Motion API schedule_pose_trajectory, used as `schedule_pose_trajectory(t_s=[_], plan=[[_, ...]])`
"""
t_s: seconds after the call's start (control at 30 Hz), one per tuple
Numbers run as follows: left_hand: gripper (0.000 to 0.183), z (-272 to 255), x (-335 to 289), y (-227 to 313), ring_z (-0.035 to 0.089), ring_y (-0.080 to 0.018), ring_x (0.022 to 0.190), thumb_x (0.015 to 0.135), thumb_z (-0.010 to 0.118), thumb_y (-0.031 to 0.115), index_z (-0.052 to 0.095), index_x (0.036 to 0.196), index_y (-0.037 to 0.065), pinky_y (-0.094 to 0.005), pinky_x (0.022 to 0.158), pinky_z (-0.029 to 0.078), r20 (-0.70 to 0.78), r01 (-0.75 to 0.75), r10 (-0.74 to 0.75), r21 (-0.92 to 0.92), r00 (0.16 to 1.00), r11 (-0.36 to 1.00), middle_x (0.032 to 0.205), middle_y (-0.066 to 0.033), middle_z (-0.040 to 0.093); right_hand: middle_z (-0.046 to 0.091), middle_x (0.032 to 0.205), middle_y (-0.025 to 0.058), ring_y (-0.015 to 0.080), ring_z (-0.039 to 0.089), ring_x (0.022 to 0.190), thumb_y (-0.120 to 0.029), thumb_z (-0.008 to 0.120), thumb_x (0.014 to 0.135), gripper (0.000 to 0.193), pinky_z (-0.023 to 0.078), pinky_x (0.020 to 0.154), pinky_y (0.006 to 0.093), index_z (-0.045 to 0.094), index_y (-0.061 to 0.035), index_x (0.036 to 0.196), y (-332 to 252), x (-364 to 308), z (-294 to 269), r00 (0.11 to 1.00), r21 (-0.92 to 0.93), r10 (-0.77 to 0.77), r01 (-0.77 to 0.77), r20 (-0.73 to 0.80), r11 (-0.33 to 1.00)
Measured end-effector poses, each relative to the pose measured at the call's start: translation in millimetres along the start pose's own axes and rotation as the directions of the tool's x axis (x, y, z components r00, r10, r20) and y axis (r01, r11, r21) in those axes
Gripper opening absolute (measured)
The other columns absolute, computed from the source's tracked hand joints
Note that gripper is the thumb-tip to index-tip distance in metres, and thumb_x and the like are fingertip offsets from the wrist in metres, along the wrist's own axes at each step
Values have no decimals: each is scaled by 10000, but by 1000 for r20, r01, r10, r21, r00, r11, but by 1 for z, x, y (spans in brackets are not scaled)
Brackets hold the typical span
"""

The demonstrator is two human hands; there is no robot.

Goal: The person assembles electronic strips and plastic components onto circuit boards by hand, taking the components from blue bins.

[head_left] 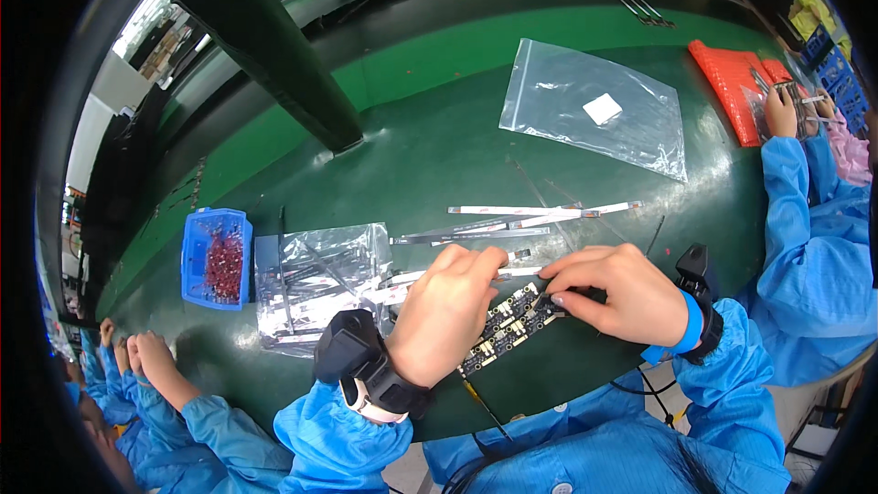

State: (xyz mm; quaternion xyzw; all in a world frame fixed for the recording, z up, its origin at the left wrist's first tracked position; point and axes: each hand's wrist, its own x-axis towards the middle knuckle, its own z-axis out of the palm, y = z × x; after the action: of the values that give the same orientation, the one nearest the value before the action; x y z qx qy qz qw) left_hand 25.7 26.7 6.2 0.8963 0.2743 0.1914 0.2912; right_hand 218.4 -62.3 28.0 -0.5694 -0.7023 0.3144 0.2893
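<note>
A black circuit board panel [512,327] with gold pads lies on the green table in front of me, between my hands. My left hand [445,311] is closed, its fingertips pinched on a white flat ribbon cable [521,272] just above the board's far edge. At that cable's right end, my right hand [622,293] is closed, with the index fingertip on the cable and the thumb by the board's right end. What lies under the curled fingers is hidden. More ribbon cables [494,210], white and dark, are spread just beyond my hands.
Left of my hands, a clear bag [320,265] holds several ribbon cables, beside a blue bin [189,261] of small red parts. An empty zip bag [558,73] lies farther back. A dark green post [274,46] rises from the table. Co-workers' hands [782,112] are at the right, others at the left.
</note>
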Motion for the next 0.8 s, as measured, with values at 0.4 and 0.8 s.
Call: schedule_pose_trajectory(t_s=[0.4, 0.8], plan=[[295, 4, 1, 0, 550, -266, 776, 689, 638, -30, 527, 957, 21, -357, 678, 462, 20, -91, 89, 119, 996, 989, 769, -89, 561, 621, 800, 79, 119, 550, 661, -62, 618, 785, 130, 450, 611, 253, 639, 20, 884, 4, 45, -5, 966, 345, 38, 55, -257, 937], [335, 11, 3, 1, 544, -273, 797, 698, 626, -43, 528, 1010, 31, -354, 713, 441, 7, -144, 144, -1, 990, 990, 814, -96, 559, 571, 792, 39, 78, 491, 646, -116, 483, 914, 195, 404, 586, 215, 562, 31, 1013, 26, 51, 6, 949, 773, 257, -24, -181, 634]])
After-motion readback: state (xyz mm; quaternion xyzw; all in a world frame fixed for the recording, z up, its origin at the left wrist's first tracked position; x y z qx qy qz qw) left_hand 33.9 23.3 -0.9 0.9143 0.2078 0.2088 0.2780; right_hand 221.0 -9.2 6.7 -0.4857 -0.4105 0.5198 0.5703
